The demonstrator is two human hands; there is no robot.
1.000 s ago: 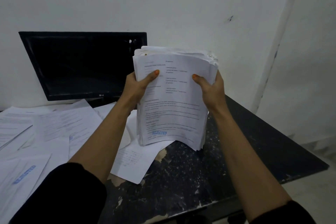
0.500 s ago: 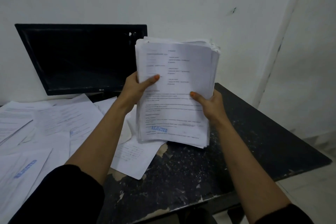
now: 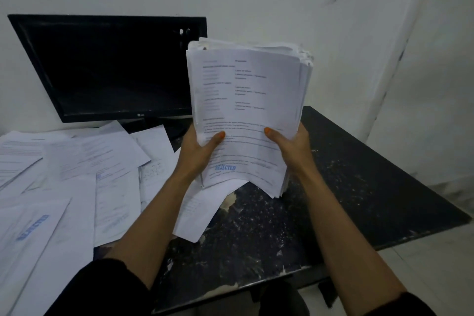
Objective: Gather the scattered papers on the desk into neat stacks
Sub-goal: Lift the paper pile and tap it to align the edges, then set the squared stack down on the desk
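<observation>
Both the left hand (image 3: pixel 198 147) and right hand (image 3: pixel 292 145) clamp an upright paper stack (image 3: pixel 246 110) above a dark speckled table (image 3: pixel 346 187); loose sheets (image 3: pixel 77 174) cover its left side beside a monitor (image 3: pixel 110 67), white walls behind.

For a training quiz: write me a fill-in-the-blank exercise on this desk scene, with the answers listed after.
1. Both hands, left hand and right hand, hold the stack of papers in an ____ position.
2. The blue stamp on the stack's front sheet reads ____.
3. The monitor screen is ____.
4. The loose sheets lie on the ____ side of the desk.

Answers: upright; REJECTED; dark; left
</observation>
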